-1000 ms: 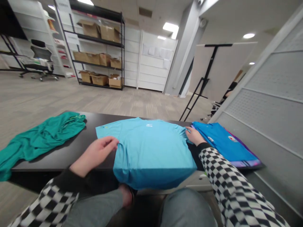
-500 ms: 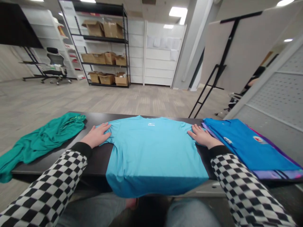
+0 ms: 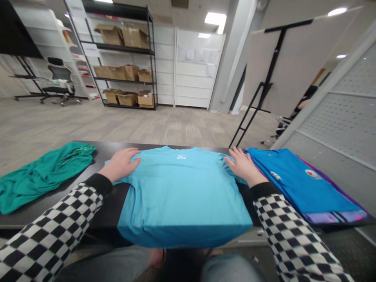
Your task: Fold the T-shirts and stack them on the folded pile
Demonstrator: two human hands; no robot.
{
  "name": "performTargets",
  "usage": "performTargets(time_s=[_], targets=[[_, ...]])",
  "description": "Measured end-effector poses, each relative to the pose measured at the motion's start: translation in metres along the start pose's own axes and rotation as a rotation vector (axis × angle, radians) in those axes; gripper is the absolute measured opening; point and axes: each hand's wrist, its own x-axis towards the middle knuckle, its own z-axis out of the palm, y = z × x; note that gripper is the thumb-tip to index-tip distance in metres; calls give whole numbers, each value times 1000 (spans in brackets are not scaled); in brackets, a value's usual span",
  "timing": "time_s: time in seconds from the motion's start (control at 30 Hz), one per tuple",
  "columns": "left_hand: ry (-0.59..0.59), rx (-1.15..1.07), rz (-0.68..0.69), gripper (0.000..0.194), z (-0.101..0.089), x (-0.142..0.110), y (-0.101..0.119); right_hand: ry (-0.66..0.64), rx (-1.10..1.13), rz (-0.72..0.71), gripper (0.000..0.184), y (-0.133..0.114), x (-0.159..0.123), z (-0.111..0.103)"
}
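Observation:
A light blue T-shirt [image 3: 182,188] lies spread on the dark table [image 3: 102,211], its collar at the far edge and its hem hanging over the near edge. White lettering and a small logo show below the collar. My left hand [image 3: 122,164] rests open on the left sleeve and shoulder, fingers together and thumb apart. On the opposite side, my right hand [image 3: 242,166] is open with fingers spread over the right sleeve, which is bunched in small wrinkles beside the thumb.
A crumpled green garment [image 3: 47,172] lies at the table's left end. Flat darker blue shirts [image 3: 299,180] are stacked at the right, close to my right hand. Beyond the table stand a board on a black stand [image 3: 264,94] and a shelf of cardboard boxes [image 3: 126,74].
My left hand has shifted inward from the sleeve toward the shoulder. My right hand has moved slightly up the right sleeve, which is now more wrinkled. The view has shifted a little to the right.

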Motion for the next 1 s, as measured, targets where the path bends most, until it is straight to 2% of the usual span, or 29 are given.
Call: performTargets(time_s=[0.07, 0.17, 0.27, 0.43, 0.57, 0.83, 1.0], targets=[[-66, -93, 73, 77, 4, 25, 36, -28, 37, -111, 78, -28, 15, -5], [-242, -124, 144, 79, 19, 62, 83, -212, 79, -223, 79, -64, 40, -1], [-359, -59, 136, 76, 40, 84, 105, -368, 81, -282, 85, -80, 58, 14], [-340, -38, 115, 86, 61, 88, 98, -331, 82, -308, 96, -72, 69, 34], [-359, -32, 120, 95, 62, 90, 93, -325, 77, -305, 99, -70, 73, 37], [-341, -10, 121, 105, 67, 89, 94, -316, 66, -285, 92, -71, 71, 38], [-410, 9, 125, 107, 63, 92, 96, -314, 56, -279, 87, -69, 70, 39]])
